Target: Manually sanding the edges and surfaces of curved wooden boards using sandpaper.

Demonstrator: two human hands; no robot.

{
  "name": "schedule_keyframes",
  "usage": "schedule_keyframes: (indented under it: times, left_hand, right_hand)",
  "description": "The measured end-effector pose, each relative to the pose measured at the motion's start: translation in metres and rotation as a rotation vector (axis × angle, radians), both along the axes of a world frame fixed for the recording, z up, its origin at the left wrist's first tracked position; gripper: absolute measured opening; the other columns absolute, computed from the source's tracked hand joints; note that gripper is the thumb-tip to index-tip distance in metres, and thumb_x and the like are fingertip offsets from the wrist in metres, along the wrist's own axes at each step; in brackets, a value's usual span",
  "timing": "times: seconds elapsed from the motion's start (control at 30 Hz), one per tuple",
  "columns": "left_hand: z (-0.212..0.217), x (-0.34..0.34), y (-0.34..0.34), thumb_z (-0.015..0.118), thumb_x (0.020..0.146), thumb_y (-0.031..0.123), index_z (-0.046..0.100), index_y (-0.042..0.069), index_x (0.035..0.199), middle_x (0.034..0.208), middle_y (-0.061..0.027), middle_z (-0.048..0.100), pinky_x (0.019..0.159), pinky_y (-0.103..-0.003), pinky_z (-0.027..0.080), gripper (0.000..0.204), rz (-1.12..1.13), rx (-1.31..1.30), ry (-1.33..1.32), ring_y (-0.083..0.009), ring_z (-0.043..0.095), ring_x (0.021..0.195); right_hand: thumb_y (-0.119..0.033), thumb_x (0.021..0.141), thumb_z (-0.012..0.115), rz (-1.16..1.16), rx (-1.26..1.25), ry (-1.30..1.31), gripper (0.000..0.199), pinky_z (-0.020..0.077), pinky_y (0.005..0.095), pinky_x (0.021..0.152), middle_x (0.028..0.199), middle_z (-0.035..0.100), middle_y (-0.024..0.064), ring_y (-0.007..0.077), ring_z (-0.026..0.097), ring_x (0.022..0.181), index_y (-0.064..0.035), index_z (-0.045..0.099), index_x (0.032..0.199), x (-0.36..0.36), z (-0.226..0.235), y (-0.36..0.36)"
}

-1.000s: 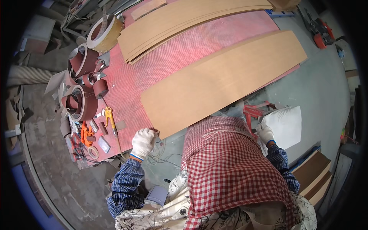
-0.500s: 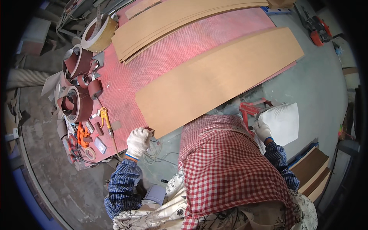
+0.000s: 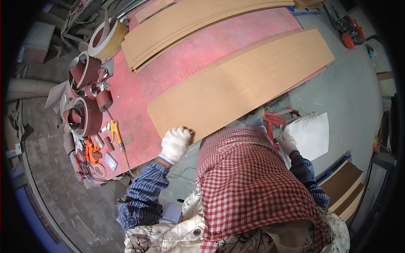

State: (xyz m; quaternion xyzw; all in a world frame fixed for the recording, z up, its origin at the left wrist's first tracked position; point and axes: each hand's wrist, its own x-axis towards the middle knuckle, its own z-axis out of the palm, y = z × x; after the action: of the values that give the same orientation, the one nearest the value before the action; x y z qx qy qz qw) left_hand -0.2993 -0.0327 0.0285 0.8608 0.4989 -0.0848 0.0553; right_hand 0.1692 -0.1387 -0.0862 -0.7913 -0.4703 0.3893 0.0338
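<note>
My left hand, in a white knit glove, is closed at the near left end of a long tan board. A small dark brown piece shows at its fingertips, against the board's near edge; most of it is hidden by the glove, so its kind is unclear. The board lies slantwise on a red textured mat. My right hand, also gloved, hangs low beside a white cushion-like bundle and a red metal frame. Its fingers are too hidden to read.
A stack of tan boards lies at the far side. Along the left are brown sanding belts, a tape roll, a yellow air blow gun with its hose, and orange cloth. More boards lean at lower right.
My left hand has moved right and slightly away from me, from the board's near left corner along its near edge, with the small brown piece. My right hand stays by the white bundle.
</note>
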Motion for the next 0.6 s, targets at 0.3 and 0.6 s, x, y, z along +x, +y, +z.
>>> schedule_keyframes:
  times: [0.3, 0.6]
  left_hand:
    - [-0.008, 0.100, 0.045, 0.058, 0.076, 0.012, 0.062, 0.004, 0.085, 0.083, -0.0147, 0.064, 0.065, -0.040, 0.053, 0.013, -0.078, 0.041, -0.107, -0.0303, 0.065, 0.077]
    - [-0.005, 0.228, 0.105, 0.058, 0.078, 0.013, 0.062, 0.004, 0.085, 0.080, -0.0141, 0.064, 0.060, -0.038, 0.055, 0.012, -0.157, 0.065, -0.148, -0.0293, 0.067, 0.072]
  right_hand:
    - [-0.028, 0.087, 0.060, 0.010, 0.040, 0.018, 0.025, 0.0497, 0.0430, 0.076, 0.097, 0.065, 0.0192, 0.0347, 0.063, 0.090, -0.0059, 0.061, 0.099, 0.020, -0.012, -0.001]
    - [-0.035, 0.083, 0.062, -0.116, -0.073, -0.018, 0.034, 0.0469, 0.0440, 0.089, 0.105, 0.065, 0.0183, 0.0361, 0.060, 0.104, -0.0083, 0.064, 0.103, 0.040, 0.008, 0.006]
